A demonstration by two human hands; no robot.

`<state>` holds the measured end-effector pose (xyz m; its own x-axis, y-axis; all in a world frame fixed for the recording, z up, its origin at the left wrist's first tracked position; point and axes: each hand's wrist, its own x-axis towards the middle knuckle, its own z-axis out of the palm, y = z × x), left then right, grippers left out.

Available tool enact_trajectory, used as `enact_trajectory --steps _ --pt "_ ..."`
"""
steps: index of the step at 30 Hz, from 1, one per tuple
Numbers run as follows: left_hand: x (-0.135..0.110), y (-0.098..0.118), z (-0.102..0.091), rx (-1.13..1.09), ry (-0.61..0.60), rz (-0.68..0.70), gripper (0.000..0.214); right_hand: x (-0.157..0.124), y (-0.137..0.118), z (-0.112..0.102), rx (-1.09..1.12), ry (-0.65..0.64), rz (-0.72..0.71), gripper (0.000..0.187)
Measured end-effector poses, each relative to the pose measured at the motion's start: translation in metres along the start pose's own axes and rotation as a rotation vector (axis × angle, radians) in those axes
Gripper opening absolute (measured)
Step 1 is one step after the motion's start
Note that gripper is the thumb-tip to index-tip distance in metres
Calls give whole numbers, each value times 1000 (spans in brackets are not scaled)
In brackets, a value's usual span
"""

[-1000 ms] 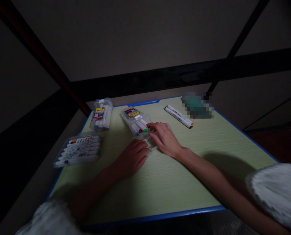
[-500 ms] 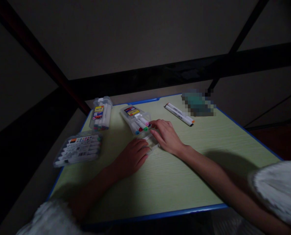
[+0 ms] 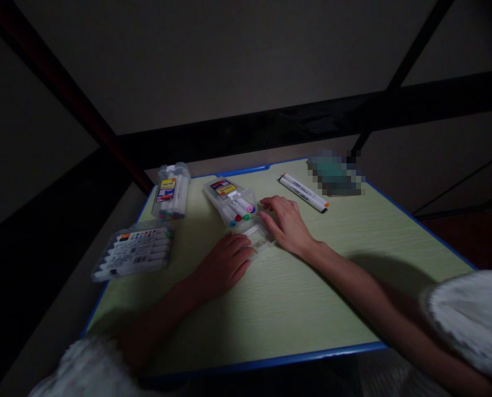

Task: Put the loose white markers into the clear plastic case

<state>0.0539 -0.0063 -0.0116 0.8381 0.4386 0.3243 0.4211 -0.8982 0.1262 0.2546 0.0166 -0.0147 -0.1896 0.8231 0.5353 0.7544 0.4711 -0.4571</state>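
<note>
A clear plastic marker case [image 3: 222, 199] lies at the middle of the table with its end toward me. White markers [image 3: 239, 210] with blue, red, green, pink and purple ends show in its mouth. The case's clear lid [image 3: 257, 238] is folded down on the table in front of it. My left hand [image 3: 226, 262] is closed over the lid's left edge, fingers curled, the thumb hidden. Just right of the case and lid is my right hand [image 3: 286, 225], thumb and forefinger apart, with nothing visible between them.
Two white markers [image 3: 303, 193], orange-ended and black-ended, lie together behind my right hand. A pixelated greenish thing [image 3: 334, 173] is at the back right. Two filled marker cases, one upright [image 3: 171, 190] and one flat [image 3: 134, 253], are on the left. The table has a blue edge [image 3: 312, 357].
My right hand has drawn slightly right, away from the marker ends, uncovering more of the lid and the purple-ended marker. My left hand stays on the lid.
</note>
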Motion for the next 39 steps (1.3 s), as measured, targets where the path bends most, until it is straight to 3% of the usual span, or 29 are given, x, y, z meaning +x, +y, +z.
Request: enact_trajectory --steps 11,17,27,39 --pt "0 1 0 -7 4 -9 17 1 5 2 -18 19 71 24" --pt "-1 0 1 -2 8 1 17 3 12 -1 -132 31 112 26" --pt "-1 -1 1 -3 14 9 18 0 26 4 -414 -76 155 47" --pt "-2 0 1 -6 13 2 18 -1 22 4 -478 -227 231 46"
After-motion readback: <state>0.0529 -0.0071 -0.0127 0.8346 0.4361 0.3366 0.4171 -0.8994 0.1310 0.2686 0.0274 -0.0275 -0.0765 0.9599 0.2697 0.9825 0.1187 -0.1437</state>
